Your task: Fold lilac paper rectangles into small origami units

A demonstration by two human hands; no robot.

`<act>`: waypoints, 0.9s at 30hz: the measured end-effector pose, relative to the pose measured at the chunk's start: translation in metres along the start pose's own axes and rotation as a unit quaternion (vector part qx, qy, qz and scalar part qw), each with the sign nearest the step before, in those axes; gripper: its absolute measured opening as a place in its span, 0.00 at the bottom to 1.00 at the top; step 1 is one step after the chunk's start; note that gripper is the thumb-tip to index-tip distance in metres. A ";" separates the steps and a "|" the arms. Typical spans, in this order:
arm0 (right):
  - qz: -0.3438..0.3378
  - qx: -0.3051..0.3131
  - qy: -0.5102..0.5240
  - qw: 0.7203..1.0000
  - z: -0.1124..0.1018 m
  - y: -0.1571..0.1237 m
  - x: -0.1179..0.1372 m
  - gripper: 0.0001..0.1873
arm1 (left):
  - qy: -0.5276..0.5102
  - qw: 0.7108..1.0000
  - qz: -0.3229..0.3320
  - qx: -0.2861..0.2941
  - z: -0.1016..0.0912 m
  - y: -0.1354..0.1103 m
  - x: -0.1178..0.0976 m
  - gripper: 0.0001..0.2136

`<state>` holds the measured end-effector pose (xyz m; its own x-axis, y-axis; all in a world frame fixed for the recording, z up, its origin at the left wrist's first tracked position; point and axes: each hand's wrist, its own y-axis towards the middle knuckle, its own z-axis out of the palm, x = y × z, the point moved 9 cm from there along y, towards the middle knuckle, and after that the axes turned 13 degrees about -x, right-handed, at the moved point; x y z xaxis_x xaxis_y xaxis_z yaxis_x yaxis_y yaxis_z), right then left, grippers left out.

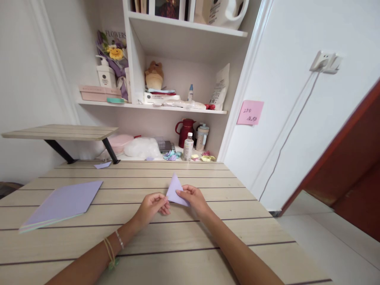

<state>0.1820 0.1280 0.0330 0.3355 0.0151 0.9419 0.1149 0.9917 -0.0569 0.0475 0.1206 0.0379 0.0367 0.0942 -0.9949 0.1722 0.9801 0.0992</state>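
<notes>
A small lilac paper (175,190), folded to a pointed triangle, is held just above the wooden table (148,237) at its middle. My left hand (152,208) pinches the paper's lower left corner with closed fingers. My right hand (192,198) grips its right edge, thumb on top. The point of the paper stands upward, away from me. A stack of lilac paper sheets (62,204) lies flat on the table to the left of my hands.
A small raised wooden shelf (59,132) on black legs stands at the back left. Behind the table, white shelving holds a red jug (185,132), a small bottle (188,147), folded paper bits (204,157) and a plastic bag (141,148). A pink note (249,112) is stuck to the right wall.
</notes>
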 end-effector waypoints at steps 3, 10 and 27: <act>0.012 0.015 0.028 0.999 0.005 -0.003 0.002 0.16 | -0.017 1.000 0.017 -0.006 -0.002 0.001 -0.005 0.12; -0.169 -0.094 -0.098 0.976 -0.013 -0.007 0.027 0.14 | -0.032 0.996 -0.066 -0.059 -0.008 0.005 0.018 0.15; 0.031 0.055 -0.007 0.998 0.023 -0.022 -0.005 0.22 | -0.165 0.983 -0.076 -0.021 -0.011 0.011 0.024 0.12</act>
<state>0.1558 0.1087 0.0370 0.3250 0.0777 0.9425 -0.0098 0.9968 -0.0787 0.0399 0.1359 0.0146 0.3314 -0.1086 -0.9372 0.1603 0.9854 -0.0575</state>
